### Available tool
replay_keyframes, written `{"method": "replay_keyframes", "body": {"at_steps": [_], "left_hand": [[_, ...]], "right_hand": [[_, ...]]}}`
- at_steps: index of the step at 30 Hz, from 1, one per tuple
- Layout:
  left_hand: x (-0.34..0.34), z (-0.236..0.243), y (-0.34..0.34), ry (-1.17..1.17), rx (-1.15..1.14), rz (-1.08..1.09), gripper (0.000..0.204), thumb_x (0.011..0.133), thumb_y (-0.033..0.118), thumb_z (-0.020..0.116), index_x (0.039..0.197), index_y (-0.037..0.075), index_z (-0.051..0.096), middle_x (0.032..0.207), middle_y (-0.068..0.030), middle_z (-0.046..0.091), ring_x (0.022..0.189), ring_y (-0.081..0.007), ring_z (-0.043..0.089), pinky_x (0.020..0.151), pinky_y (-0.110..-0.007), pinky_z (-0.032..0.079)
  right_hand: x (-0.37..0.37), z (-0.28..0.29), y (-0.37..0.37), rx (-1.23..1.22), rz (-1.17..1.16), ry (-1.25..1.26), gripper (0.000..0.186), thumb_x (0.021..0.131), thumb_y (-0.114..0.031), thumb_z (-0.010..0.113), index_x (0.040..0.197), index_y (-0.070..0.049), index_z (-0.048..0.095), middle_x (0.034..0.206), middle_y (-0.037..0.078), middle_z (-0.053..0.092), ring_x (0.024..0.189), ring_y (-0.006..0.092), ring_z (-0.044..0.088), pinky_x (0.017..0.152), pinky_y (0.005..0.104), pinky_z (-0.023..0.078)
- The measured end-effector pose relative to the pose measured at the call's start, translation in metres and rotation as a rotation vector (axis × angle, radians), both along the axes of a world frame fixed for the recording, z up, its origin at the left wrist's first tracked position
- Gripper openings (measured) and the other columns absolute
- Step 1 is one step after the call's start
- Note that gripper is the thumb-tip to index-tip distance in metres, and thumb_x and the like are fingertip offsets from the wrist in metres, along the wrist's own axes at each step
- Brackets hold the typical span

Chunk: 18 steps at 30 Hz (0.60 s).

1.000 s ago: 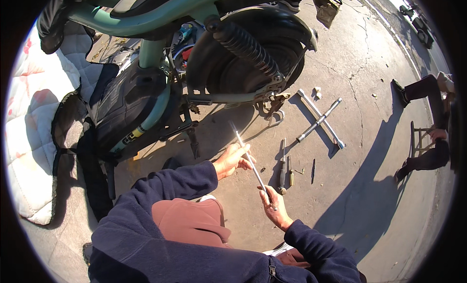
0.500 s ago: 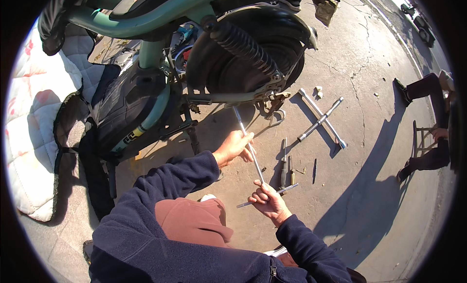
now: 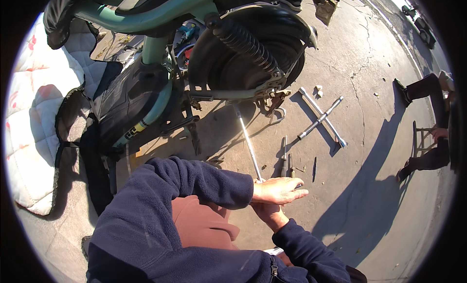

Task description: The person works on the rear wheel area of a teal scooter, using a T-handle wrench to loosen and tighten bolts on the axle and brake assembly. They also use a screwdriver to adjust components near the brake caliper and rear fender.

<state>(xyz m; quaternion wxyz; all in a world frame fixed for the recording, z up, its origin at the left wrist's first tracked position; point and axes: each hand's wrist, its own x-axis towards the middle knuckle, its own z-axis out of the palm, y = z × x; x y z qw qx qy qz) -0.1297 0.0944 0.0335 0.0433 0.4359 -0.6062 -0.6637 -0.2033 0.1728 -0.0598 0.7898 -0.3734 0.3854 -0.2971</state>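
A long T-handle wrench (image 3: 248,142) slopes from beneath the scooter's rear wheel (image 3: 243,49) toward me. Its far tip is in shadow by the axle bracket, and I cannot tell what it touches there. My left hand (image 3: 279,191) lies over the crossbar, closed on it, with a short bar end poking out at the fingers. Directly below, my right hand (image 3: 270,216) is at the same handle, its fingers mostly hidden under the left. A black spring shock (image 3: 247,47) runs beside the wheel.
A four-way lug wrench (image 3: 321,118) lies on the concrete at right, with screwdrivers (image 3: 283,165) nearer me. A quilted cover (image 3: 34,122) hangs at left by the green scooter frame (image 3: 160,15). At far right someone sits, a dark trouser leg (image 3: 423,87) showing.
My left hand has left the middle of the wrench shaft and come down to the crossbar, over my right hand. The crossbar has become mostly covered.
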Motion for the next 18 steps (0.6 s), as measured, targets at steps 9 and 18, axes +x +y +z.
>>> {"method": "replay_keyframes", "body": {"at_steps": [9,18], "left_hand": [[0.016,0.000,0.018,0.338,-0.212,0.192,0.051,0.099,0.040,0.044,0.067,0.000,0.046,0.056,-0.0095,0.042,0.055,-0.0170,0.040,0.054,-0.035,0.036],[0.106,-0.004,0.016,0.420,0.513,0.327,0.052,0.097,0.046,0.048,0.062,0.009,0.050,0.057,-0.0064,0.053,0.053,-0.0144,0.053,0.069,-0.033,0.049]], "right_hand": [[-0.009,0.014,-0.013,-0.171,-0.056,0.001,0.023,0.093,-0.014,0.059,0.111,-0.004,0.048,0.096,0.002,0.053,0.087,0.0118,0.053,0.077,0.0253,0.045],[-0.020,0.080,-0.048,-1.503,0.816,1.365,0.029,0.081,-0.016,0.060,0.099,0.005,0.052,0.064,0.006,0.058,0.054,0.0173,0.061,0.048,0.0300,0.045]]}}
